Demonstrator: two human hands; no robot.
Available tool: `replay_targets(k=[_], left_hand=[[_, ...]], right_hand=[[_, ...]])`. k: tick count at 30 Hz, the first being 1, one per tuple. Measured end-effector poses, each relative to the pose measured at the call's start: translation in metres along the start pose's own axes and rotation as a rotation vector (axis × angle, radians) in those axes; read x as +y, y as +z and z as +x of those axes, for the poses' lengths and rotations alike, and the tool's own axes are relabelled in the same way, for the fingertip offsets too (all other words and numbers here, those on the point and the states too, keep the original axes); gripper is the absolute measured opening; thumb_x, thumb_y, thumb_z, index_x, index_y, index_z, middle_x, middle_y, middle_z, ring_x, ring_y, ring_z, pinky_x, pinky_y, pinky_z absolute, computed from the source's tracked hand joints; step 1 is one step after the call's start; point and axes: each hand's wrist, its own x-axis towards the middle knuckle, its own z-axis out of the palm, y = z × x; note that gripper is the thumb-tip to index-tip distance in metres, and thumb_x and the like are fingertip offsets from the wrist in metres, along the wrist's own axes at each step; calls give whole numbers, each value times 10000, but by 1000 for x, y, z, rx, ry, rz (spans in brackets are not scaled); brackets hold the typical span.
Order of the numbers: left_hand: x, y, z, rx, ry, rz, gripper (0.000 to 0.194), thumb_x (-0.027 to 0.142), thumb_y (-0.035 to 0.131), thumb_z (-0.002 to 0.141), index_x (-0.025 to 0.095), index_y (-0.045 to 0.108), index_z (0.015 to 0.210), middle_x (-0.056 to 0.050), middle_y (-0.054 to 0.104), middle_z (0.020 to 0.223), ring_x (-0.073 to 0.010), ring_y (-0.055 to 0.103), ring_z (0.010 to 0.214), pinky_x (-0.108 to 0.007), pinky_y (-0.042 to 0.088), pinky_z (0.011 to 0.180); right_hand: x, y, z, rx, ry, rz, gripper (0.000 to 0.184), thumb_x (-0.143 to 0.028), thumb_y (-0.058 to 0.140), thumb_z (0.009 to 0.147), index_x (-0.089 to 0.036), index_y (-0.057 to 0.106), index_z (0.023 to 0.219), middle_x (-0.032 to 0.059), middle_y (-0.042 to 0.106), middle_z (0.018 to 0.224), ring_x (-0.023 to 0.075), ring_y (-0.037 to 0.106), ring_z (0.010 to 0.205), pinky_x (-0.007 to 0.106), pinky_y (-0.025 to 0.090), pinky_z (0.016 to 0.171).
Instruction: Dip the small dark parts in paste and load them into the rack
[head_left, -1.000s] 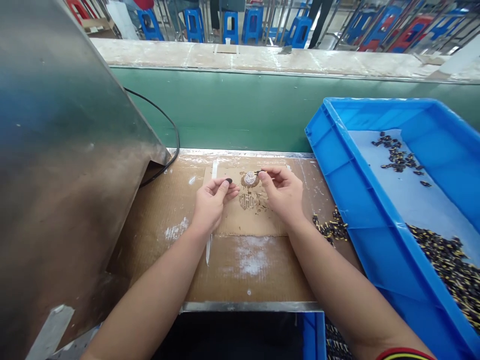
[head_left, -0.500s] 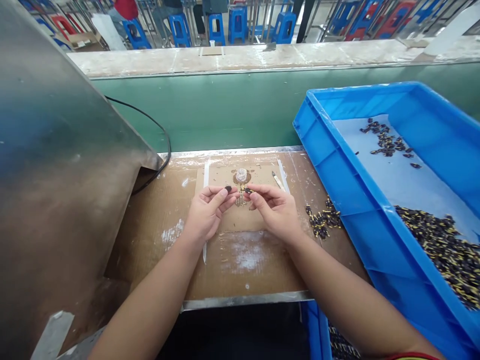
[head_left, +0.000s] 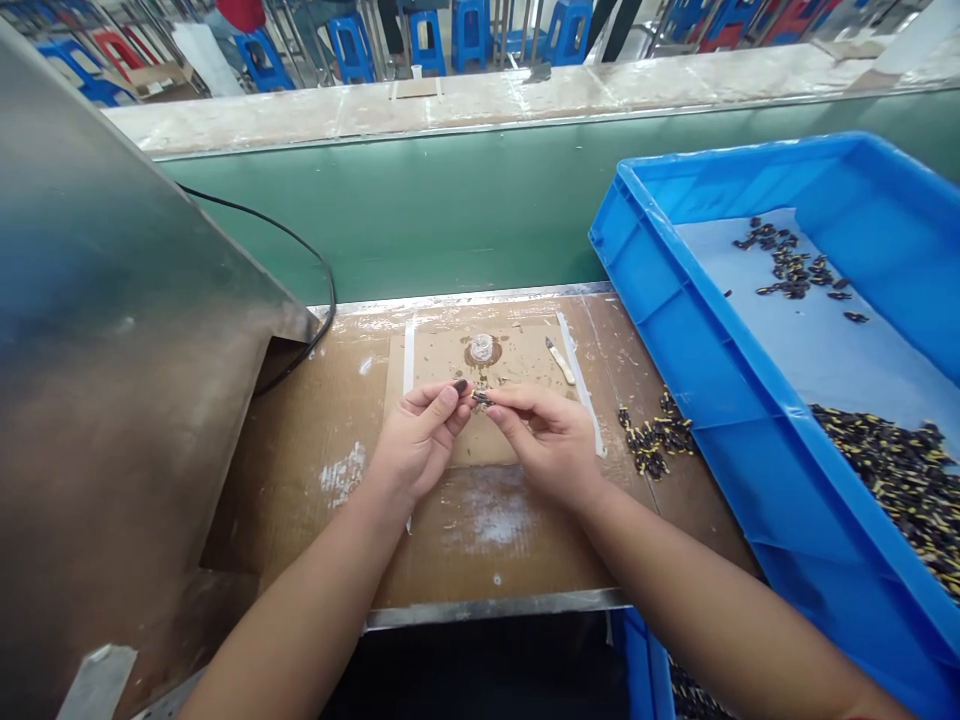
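Small black-and-gold components (head_left: pixel 480 398) are held pinched over a cardboard pad (head_left: pixel 510 360) on the desk (head_left: pixel 300 500); the left hand's (head_left: pixel 416 440) grip is closed on one, the right hand's (head_left: pixel 544 440) on another. A slipped pinch could drop either onto the pad.

Left hand (head_left: pixel 418 440) pinching, right hand (head_left: pixel 546 445) pinching, nearly touching

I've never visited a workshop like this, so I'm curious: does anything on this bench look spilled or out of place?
One thing stands out: a small heap of black parts with yellow ends lies loose on the cardboard bench top, beyond the right hand. It looks odd because the rest sit inside the blue plastic tray. Whether spilled or placed, I can't tell.
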Motion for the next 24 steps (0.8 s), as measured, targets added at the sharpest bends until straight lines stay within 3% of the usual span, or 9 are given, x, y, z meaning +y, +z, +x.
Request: replay_targets(k=[11, 18, 24], left_hand=[[-1, 7, -8, -50, 14, -29, 252, 262, 997, 652, 144, 818, 783, -48, 789, 832, -62, 679, 696, -139, 588, 748], [-3, 5, -7, -58, 25, -23, 235, 256, 997, 654, 165, 822, 780, -38, 804, 864, -61, 694, 723, -134, 589, 767], [-4, 5, -7, -51, 23, 1, 239, 266, 999, 651, 173, 818, 777, -36, 804, 866, -70, 699, 744, -150, 582, 781]], right_hand=[[-2, 2, -3, -1, -53, 36, 276, -161, 770, 934, -311, 797, 1164, 9, 817, 1148, 204, 788, 1057, 418, 675, 967], [-4, 3, -2, 8, -59, 18, 313, -125, 766, 931, -330, 798, 1165, -15, 819, 1138, 174, 786, 1045, 379, 669, 966], [-5, 2, -2, 16, -59, -35, 244, -170, 758, 945, -306, 805, 1142, 0, 824, 1118, 187, 791, 1027, 391, 674, 951]])
